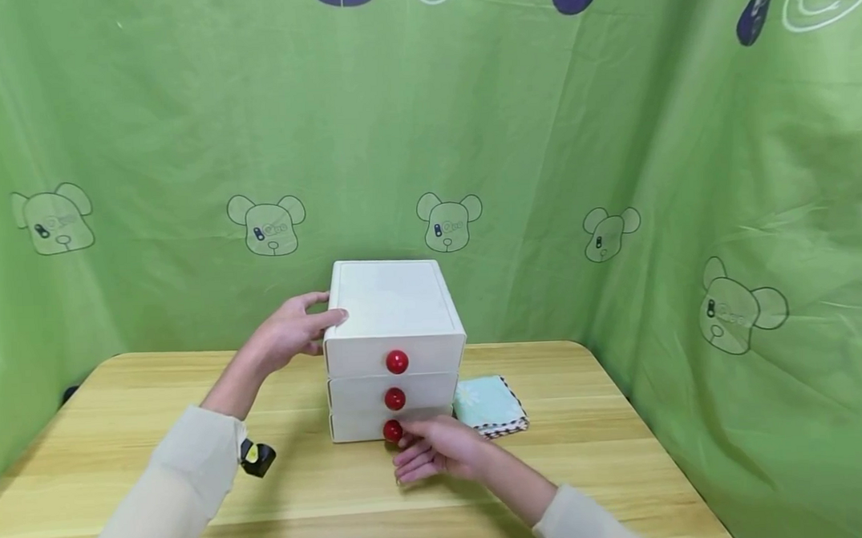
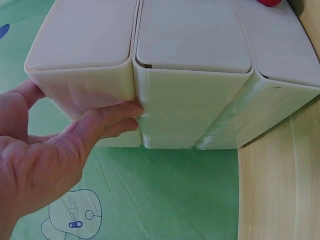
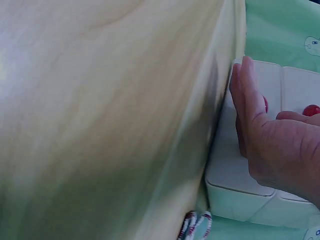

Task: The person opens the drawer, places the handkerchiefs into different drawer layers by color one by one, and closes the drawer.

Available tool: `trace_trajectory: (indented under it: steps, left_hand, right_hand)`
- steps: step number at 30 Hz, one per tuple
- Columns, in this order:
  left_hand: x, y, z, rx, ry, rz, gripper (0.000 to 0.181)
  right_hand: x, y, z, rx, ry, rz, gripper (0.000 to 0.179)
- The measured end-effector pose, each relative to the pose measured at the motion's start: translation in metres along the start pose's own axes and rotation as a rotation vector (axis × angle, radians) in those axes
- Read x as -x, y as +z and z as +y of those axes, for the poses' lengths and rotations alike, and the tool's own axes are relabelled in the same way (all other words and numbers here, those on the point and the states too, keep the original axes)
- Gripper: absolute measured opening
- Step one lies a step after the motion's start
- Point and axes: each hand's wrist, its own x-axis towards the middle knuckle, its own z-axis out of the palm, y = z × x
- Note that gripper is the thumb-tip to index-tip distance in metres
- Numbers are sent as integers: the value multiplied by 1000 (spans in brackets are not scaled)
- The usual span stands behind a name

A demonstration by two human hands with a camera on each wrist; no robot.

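A white cabinet [image 1: 396, 298] with three stacked drawers and round red knobs stands on the wooden table. At its upper left edge is my left hand [image 1: 289, 333], the thumb resting on the top and the fingers against the side. In the left wrist view, that hand's fingers [image 2: 112, 117] lie nearly straight along the side wall. My right hand [image 1: 439, 449] is at the bottom drawer's red knob [image 1: 392, 431]. In the right wrist view its long fingers [image 3: 248, 95] are extended on one side of the knob, partly hiding it. Firm contact with the knob cannot be made out.
A folded light-blue cloth [image 1: 489, 403] with a dark striped edge lies just right of the cabinet. Wooden tabletop [image 1: 304, 499] extends in front and to both sides. Green printed curtains [image 1: 504, 121] hang behind the table and along its sides.
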Motion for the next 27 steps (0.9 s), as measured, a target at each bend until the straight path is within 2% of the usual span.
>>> trace_trajectory:
  steps: [10,20,27]
  left_hand:
    - [1,0,0,-4,-4,1,80]
    - [-1,1,0,12,-14,2,80]
    - [0,0,-2,-1,-7,3,79]
  right_hand:
    - [-7,7,2,-70,29,26,49]
    - [-15,14,7,-136,-27,77,40]
    - [-18,14,10,-155,-34,88,40]
